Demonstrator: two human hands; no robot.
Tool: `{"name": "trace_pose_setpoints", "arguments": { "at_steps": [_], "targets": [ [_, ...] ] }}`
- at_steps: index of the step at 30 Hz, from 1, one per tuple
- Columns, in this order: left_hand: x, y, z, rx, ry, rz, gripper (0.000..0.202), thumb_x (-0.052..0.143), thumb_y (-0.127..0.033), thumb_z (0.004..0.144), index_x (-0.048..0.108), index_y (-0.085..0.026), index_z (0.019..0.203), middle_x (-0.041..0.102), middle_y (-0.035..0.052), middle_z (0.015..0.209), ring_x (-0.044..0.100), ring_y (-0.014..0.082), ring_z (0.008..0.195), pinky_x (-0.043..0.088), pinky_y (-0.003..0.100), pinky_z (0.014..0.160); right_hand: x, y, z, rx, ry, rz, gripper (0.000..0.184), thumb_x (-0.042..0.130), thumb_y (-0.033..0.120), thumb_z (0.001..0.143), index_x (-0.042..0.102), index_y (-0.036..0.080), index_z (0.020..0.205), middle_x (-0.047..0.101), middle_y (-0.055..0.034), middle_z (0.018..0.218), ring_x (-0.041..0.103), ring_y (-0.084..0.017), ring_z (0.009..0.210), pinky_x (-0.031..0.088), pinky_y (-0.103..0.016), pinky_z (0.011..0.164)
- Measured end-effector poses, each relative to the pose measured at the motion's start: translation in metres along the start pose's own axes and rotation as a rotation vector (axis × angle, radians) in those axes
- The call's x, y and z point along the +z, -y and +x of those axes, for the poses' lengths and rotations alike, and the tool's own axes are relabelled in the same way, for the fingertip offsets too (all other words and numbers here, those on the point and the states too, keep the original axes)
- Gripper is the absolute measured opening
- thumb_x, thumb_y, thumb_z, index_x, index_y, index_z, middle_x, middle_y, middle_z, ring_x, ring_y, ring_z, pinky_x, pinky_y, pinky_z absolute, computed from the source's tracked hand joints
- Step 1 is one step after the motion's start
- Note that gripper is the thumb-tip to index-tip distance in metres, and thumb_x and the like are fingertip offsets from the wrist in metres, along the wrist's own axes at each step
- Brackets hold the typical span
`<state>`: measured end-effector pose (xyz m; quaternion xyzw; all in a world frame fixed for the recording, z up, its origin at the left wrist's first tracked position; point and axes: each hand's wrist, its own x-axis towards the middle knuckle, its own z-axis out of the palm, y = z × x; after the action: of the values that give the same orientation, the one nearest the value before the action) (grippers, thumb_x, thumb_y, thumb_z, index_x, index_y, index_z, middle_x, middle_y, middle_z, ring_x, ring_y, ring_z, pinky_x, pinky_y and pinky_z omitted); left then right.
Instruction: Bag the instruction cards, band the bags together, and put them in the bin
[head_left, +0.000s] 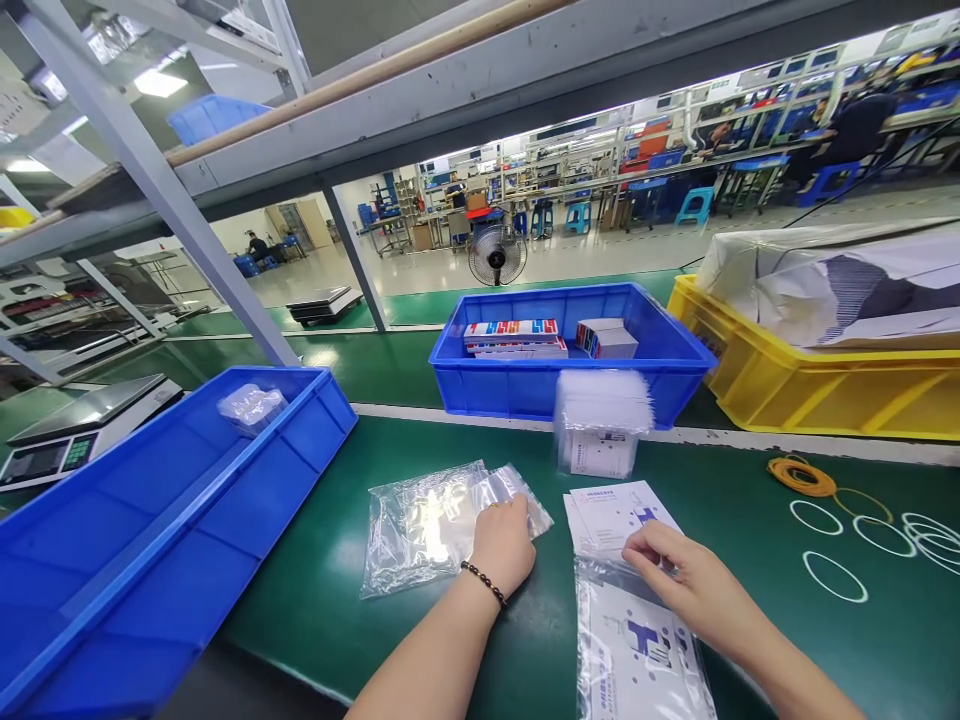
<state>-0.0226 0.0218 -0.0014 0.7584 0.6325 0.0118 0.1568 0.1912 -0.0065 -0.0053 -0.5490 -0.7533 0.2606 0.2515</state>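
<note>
My left hand [501, 548], with a dark bead bracelet at the wrist, is closed, its curled fingers on a clear plastic bag [510, 490]. That bag overlaps other flat clear bags [420, 525] on the green table. My right hand [686, 572] is closed in a pinch over white printed leaflets [615, 510]; what its fingertips hold is too small to make out. Just below them lies a bagged leaflet [637, 645] in clear plastic, its top edge beside my right fingers. A stack of bagged leaflets [604, 425] stands behind, against a blue bin [495, 390].
Printed boxes [514, 335] lie inside the blue bin. A long blue bin [300, 440] at left holds a small clear packet [253, 408]. White rings [834, 577] and orange bands [801, 477] lie at right, near a yellow crate [840, 395]. A scale [82, 430] stands far left.
</note>
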Motion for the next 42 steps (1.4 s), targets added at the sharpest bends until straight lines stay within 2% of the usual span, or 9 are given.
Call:
{"name": "trace_pose_setpoints", "arguments": {
  "at_steps": [6,9,13,19,23,26,34,38,42],
  "targets": [
    [0.004,-0.006,-0.007,0.19,-0.184,-0.112,0.032,0.035,-0.009,0.077,0.048,-0.014,0.107,0.062,0.0108,0.089,0.057,0.023,0.083,0.044,0.034,0.072,0.006,0.007,0.0,-0.057,0.019,0.026,0.032,0.04,0.041,0.083,0.059,0.023,0.064,0.06,-0.0027,0.065,0.056,-0.018,0.063,0.045,-0.029,0.058],
    [0.012,-0.012,-0.014,0.422,-0.281,-0.209,0.032,0.036,-0.013,0.078,0.048,-0.013,0.108,0.062,0.01,0.085,0.058,0.0222,0.08,0.046,0.034,0.071,0.013,0.015,0.0,-0.018,0.056,0.073,0.031,0.042,0.042,0.081,0.064,0.021,0.088,0.063,-0.0026,0.068,0.058,-0.017,0.061,0.047,-0.029,0.059],
    [0.02,-0.02,-0.021,0.607,-0.231,-0.242,0.027,0.039,-0.016,0.077,0.051,-0.014,0.101,0.063,0.0093,0.08,0.058,0.0208,0.074,0.046,0.032,0.068,0.023,0.019,0.001,0.039,0.079,0.065,0.047,0.034,0.036,0.083,0.051,0.012,0.119,0.067,-0.0031,0.065,0.062,-0.019,0.06,0.051,-0.031,0.058],
    [0.022,-0.022,-0.017,0.385,-0.072,-0.539,0.018,0.048,-0.03,0.078,0.057,-0.017,0.069,0.059,0.0012,0.064,0.053,0.0136,0.063,0.043,0.024,0.064,0.029,0.006,0.002,-0.142,-0.053,-0.103,0.038,0.035,0.029,0.082,0.061,0.021,0.109,0.07,-0.0071,0.1,0.068,-0.021,0.083,0.054,-0.031,0.068],
    [0.021,-0.024,-0.013,0.096,0.103,-1.02,0.031,0.042,-0.038,0.08,0.057,-0.014,0.066,0.049,-0.0033,0.053,0.045,0.0084,0.048,0.039,0.019,0.05,0.035,-0.004,-0.001,-0.38,-0.124,-0.2,0.036,0.033,0.026,0.084,0.062,0.022,0.105,0.072,-0.006,0.083,0.068,-0.019,0.07,0.054,-0.027,0.057],
    [0.02,-0.028,-0.012,-0.03,0.167,-1.224,0.025,0.043,-0.03,0.077,0.056,-0.013,0.064,0.047,-0.0043,0.05,0.04,0.0067,0.04,0.036,0.019,0.044,0.04,-0.002,-0.003,-0.419,-0.132,-0.152,0.033,0.034,0.029,0.085,0.059,0.023,0.106,0.07,-0.005,0.076,0.066,-0.018,0.064,0.051,-0.026,0.054],
    [0.023,-0.026,-0.02,0.122,0.086,-0.996,0.023,0.049,-0.028,0.075,0.055,-0.013,0.058,0.044,-0.0046,0.049,0.042,0.0082,0.051,0.033,0.018,0.049,0.031,0.022,-0.006,-0.204,-0.018,0.046,0.033,0.033,0.04,0.087,0.05,0.024,0.063,0.057,-0.0008,0.059,0.053,-0.014,0.051,0.043,-0.025,0.049],
    [0.018,-0.028,-0.022,0.247,0.026,-0.759,0.028,0.048,-0.023,0.074,0.045,-0.015,0.048,0.035,-0.0055,0.047,0.037,0.008,0.051,0.027,0.019,0.048,0.032,0.018,-0.006,-0.19,-0.006,-0.078,0.034,0.032,0.037,0.086,0.039,0.023,0.055,0.052,0.0002,0.052,0.049,-0.014,0.047,0.038,-0.025,0.045],
    [0.014,-0.032,-0.026,0.21,0.045,-0.702,0.031,0.047,-0.018,0.071,0.033,-0.016,0.043,0.024,-0.0064,0.043,0.03,0.007,0.048,0.022,0.02,0.045,0.037,0.012,-0.003,-0.207,-0.136,-0.29,0.033,0.034,0.032,0.083,0.036,0.023,0.052,0.051,0.0002,0.048,0.046,-0.014,0.044,0.034,-0.026,0.043]
  ]
}}
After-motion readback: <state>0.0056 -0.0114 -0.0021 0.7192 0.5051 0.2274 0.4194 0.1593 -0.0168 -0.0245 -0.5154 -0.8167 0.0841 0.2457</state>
